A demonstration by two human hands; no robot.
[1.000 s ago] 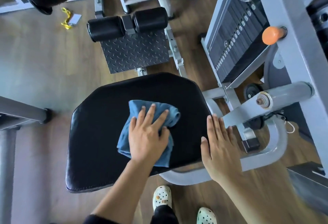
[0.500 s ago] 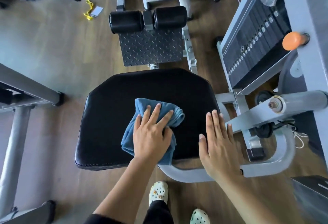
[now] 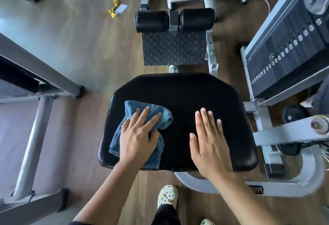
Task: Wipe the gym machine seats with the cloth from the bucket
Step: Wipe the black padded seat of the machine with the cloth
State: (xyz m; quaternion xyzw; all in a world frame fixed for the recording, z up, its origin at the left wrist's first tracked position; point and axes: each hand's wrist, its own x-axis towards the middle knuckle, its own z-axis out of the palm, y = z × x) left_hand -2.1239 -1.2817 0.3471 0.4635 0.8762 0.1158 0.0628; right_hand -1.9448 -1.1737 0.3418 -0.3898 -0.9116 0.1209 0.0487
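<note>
Flooring (image 3: 80, 50): wood-look planks, with grey machine frames at left and right and a weight stack (image 3: 288, 55) at far right. Seat (image 3: 178, 96): black, padded, glossy, at centre. Cloth (image 3: 130, 108): blue terry, crumpled, lay on the seat's near-left part under the left hand (image 3: 138, 141), whose fingers were slightly spread and pressing flat. The right hand (image 3: 208, 148) rested flat on the seat beside it, fingers together.

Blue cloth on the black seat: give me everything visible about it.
The blue, terry-looking cloth lies crumpled and loosely folded, not spread flat, on the left half of the black padded seat, its lower edge reaching the seat's near edge. The left hand presses flat on its middle, fingers straight, hiding much of it. A bunched fold sticks out right of the fingertips. The right hand lies on bare seat, apart from it.
</note>
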